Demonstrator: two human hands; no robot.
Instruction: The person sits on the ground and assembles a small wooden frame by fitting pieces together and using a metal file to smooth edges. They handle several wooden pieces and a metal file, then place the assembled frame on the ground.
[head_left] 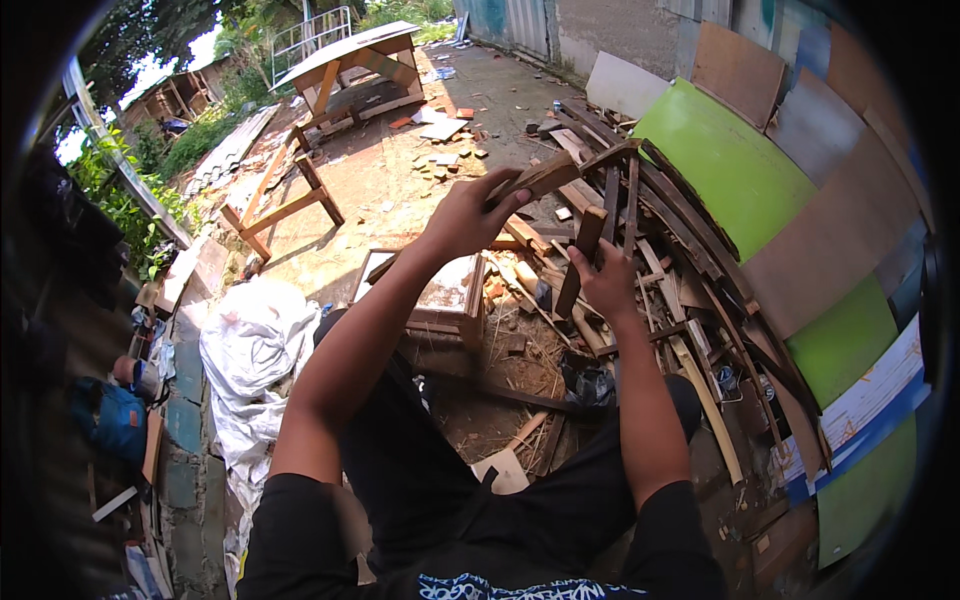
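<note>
My left hand [470,217] is closed round a length of wood [548,177], raised in front of me with its far end pointing right. That end meets or overlaps another strip of wood [612,152]; I cannot tell whether they are joined. Lower and to the right, my right hand [606,277] grips a short dark wooden stick [580,262], tilted nearly upright. Beneath my left forearm stands a low wooden box [465,318] with a worn, whitish top, partly hidden by the arm.
Scrap wood [655,275] lies heaped on the right, beside leaning green boards [715,160]. A white cloth [255,345] covers the low wall on my left. A wooden frame [285,208] and a tilted white-topped table [355,65] stand farther off. A black plastic bag [588,383] lies between my knees.
</note>
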